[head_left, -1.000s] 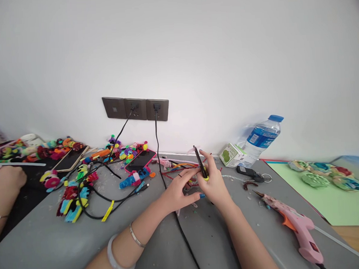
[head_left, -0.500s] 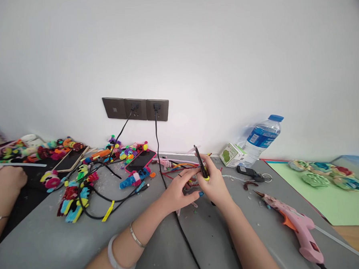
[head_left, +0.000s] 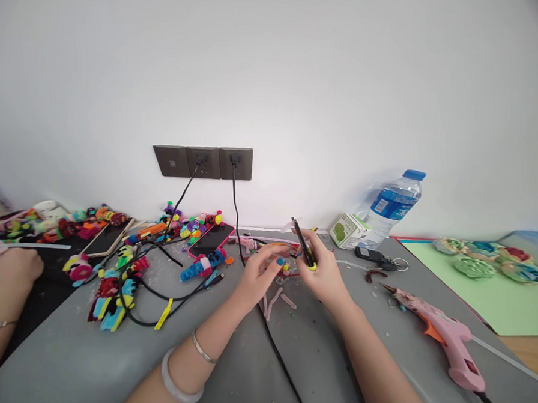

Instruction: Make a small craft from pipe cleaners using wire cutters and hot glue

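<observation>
My right hand (head_left: 323, 272) is closed around a slim black scissors-like tool (head_left: 302, 242) with yellow near its lower end. Its dark tip points up toward the wall. Beside it, my left hand (head_left: 259, 277) reaches in with thumb and fingers apart, and nothing shows in its grasp. Small red and yellow fuzzy bits (head_left: 286, 271) lie between the two hands, partly hidden by fingers. Just below my left hand are short pale pink pipe cleaner pieces (head_left: 274, 303). A pink strip (head_left: 290, 225) shows behind the tool tip.
A pink glue gun (head_left: 447, 336) lies at right, near keys (head_left: 375, 259) and a water bottle (head_left: 396, 201). Black cables (head_left: 277, 357) cross the grey table. Pipe cleaner figures (head_left: 111, 294) and a phone (head_left: 211, 240) lie left. Another person's hand (head_left: 17, 266) is at far left.
My left hand has drawn back left from my right hand, its fingers now apart from the tool. The pink pieces beneath show more. The right hand has barely moved.
</observation>
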`<state>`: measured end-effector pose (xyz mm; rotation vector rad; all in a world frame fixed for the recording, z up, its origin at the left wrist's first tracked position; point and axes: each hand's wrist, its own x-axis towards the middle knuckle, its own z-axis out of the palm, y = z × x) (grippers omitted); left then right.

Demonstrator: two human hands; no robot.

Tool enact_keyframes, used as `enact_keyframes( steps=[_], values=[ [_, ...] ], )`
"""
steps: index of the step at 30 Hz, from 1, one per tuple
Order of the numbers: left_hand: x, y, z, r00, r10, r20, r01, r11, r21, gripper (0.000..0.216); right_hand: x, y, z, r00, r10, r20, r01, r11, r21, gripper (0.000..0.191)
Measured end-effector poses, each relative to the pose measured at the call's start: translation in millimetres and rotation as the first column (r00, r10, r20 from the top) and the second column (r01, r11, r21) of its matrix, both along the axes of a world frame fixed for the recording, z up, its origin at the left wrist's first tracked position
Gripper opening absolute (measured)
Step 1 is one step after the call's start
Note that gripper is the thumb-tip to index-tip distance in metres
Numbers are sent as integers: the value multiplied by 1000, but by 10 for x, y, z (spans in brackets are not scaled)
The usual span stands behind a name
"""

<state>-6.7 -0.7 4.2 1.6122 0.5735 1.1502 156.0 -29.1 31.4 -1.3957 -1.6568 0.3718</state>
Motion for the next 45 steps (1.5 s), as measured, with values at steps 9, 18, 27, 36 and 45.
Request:
enact_keyframes(
  steps=[9,18,27,36,45],
  values=[
    [-10,67,25,950,180,255,-89,939,-332,47,52,32,7,981,61,185,-55,998,-37,41],
    [3,80,66,931,216,294,-77,904,-421,40,28,28,-31,958,140,251,-109,985,-136,43],
    [-4,95,64,895,211,393,-8,888,-459,29,52,50,-17,986,14,164,1,996,-92,44],
    [43,47,18,952,185,244,-55,887,-459,39,269,138,-63,896,-356,265,409,894,-183,39],
    [108,-16,6,996,85,-20,-87,959,-268,47,294,203,-312,815,-384,434,490,857,-162,34]
  ],
)
